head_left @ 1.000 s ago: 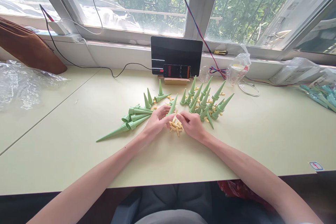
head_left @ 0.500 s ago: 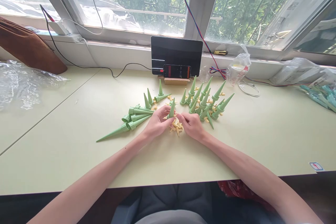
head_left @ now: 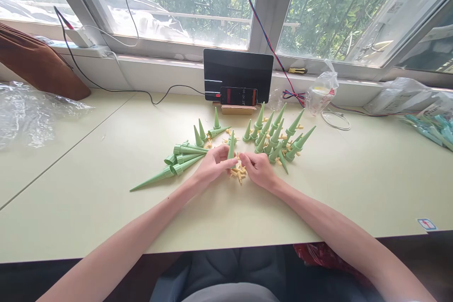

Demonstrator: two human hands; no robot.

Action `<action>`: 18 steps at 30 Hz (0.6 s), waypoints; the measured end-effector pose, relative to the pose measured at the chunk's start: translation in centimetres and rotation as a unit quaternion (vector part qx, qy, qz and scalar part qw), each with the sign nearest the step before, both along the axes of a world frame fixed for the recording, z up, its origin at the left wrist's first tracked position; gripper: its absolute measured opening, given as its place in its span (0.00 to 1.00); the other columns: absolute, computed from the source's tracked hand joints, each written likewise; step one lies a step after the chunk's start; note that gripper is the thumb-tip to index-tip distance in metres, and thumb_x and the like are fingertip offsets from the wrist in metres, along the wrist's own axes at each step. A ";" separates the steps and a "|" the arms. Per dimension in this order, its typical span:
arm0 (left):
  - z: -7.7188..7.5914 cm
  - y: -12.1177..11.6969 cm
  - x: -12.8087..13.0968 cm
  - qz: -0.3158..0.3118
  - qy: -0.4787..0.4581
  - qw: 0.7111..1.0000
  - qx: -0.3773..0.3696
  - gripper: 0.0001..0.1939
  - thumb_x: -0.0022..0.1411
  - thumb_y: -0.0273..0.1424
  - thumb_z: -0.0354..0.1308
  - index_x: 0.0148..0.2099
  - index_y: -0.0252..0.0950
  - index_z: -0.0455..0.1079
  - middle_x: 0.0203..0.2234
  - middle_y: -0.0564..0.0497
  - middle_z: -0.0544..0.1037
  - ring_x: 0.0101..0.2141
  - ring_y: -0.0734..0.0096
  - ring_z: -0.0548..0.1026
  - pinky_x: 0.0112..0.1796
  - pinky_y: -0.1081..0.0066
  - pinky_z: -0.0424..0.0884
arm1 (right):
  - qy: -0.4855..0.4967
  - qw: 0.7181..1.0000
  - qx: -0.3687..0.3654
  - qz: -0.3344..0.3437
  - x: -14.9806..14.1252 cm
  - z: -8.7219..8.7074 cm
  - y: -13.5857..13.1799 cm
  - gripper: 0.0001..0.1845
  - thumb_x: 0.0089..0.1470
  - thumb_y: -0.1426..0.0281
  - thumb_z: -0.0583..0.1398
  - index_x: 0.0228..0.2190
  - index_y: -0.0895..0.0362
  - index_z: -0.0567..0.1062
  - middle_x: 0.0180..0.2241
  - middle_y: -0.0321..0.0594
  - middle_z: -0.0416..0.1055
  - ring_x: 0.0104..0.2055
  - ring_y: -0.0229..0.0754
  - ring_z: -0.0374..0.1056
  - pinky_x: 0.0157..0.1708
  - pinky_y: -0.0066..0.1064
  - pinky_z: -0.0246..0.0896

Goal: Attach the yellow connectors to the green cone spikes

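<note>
In the head view my left hand (head_left: 212, 164) is closed around a green plastic watering spike (head_left: 231, 147), held with its point up. My right hand (head_left: 260, 166) is pinched at the spike's right side, with a small yellow valve (head_left: 238, 155) partly showing at its fingertips. Below and between the hands lies a small pile of yellow valves (head_left: 240, 176). Loose green spikes (head_left: 186, 156) lie left of my left hand. Several spikes with yellow valves (head_left: 278, 134) stand in a cluster beyond my right hand.
A phone (head_left: 239, 96) leans on a black tablet (head_left: 238, 68) at the back, with a cardboard piece (head_left: 239, 110) beneath. Clear plastic wrap (head_left: 30, 113) lies at the left. Bags with teal pieces (head_left: 433, 130) sit at the right. A black cable (head_left: 152, 99) runs along the back.
The spike in my left hand has turned more upright and shifted slightly left. My right hand stays pinched in nearly the same place.
</note>
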State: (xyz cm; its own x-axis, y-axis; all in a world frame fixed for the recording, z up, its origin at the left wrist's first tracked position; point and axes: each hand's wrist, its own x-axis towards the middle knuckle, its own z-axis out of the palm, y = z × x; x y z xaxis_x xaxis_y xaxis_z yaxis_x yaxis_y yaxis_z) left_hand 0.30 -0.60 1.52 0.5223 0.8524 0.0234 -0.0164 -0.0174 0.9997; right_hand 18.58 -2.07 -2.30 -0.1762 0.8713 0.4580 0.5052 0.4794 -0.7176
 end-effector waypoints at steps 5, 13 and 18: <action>-0.3 0.2 -0.1 -0.012 -0.008 1.000 -0.014 0.17 0.56 0.41 0.66 0.42 0.34 0.73 0.36 0.47 0.75 0.33 0.69 0.73 0.27 0.72 0.72 | 0.003 1.000 0.007 0.009 0.0 0.0 0.0 0.30 0.67 0.54 0.48 0.17 0.56 0.61 0.16 0.31 0.52 0.19 0.32 0.48 0.21 0.27 0.46; -0.1 -0.1 0.1 0.001 -0.017 0.999 -0.034 0.16 0.55 0.40 0.66 0.39 0.34 0.71 0.34 0.48 0.73 0.32 0.70 0.73 0.26 0.74 0.72 | 0.018 1.000 0.008 -0.013 0.1 0.3 -0.1 0.27 0.68 0.55 0.47 0.22 0.56 0.65 0.17 0.31 0.56 0.20 0.33 0.52 0.23 0.27 0.49; -0.1 -0.1 0.1 -0.005 -0.029 0.999 -0.038 0.14 0.56 0.38 0.66 0.40 0.34 0.72 0.35 0.49 0.73 0.31 0.72 0.71 0.26 0.74 0.72 | 0.037 0.999 0.007 -0.014 0.1 0.6 -0.3 0.18 0.68 0.57 0.48 0.41 0.57 0.70 0.21 0.31 0.63 0.22 0.36 0.60 0.26 0.26 0.56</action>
State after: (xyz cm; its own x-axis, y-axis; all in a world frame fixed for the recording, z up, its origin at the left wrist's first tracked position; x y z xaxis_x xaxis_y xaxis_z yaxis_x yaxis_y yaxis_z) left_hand 0.40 -0.71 1.40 0.5298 0.8481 -0.0116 -0.0734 0.0595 0.9955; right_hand 18.67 -2.40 -1.70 -0.1159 0.8689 0.4812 0.4640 0.4757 -0.7473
